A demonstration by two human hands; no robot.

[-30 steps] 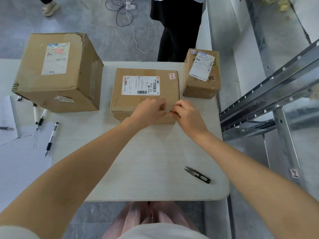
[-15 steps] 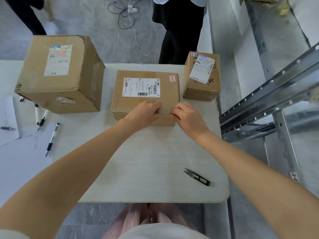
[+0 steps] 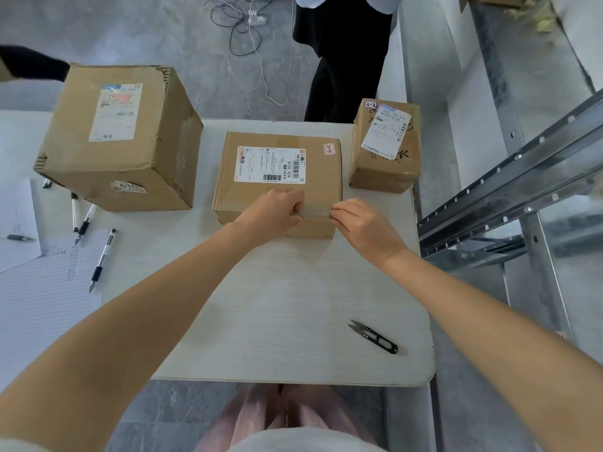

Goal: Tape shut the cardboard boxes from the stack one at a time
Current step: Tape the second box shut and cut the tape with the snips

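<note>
A flat cardboard box (image 3: 321, 172) with a white shipping label lies in the middle of the table (image 3: 287, 301). Both hands are at its near top edge. My left hand (image 3: 275, 212) is curled, its fingers holding the left end of a short strip of clear tape (image 3: 316, 212) that lies along that edge. My right hand (image 3: 362, 223) pinches the strip's right end at the box's near right corner. A large cardboard box (image 3: 146, 151) stands to the left and a small one (image 3: 386, 171) to the right. No tape roll is visible.
Black thread snips (image 3: 375, 337) lie near the table's right front corner. Several pens (image 3: 101, 262) and lined paper (image 3: 36, 305) lie at the left. A metal rack (image 3: 509, 194) runs along the right. A person in black (image 3: 342, 60) stands behind the table, near floor cables (image 3: 248, 31).
My hands have drawn a little apart along the box's near edge, and a short stretch of tape now shows between them. The boxes and the snips have not moved.
</note>
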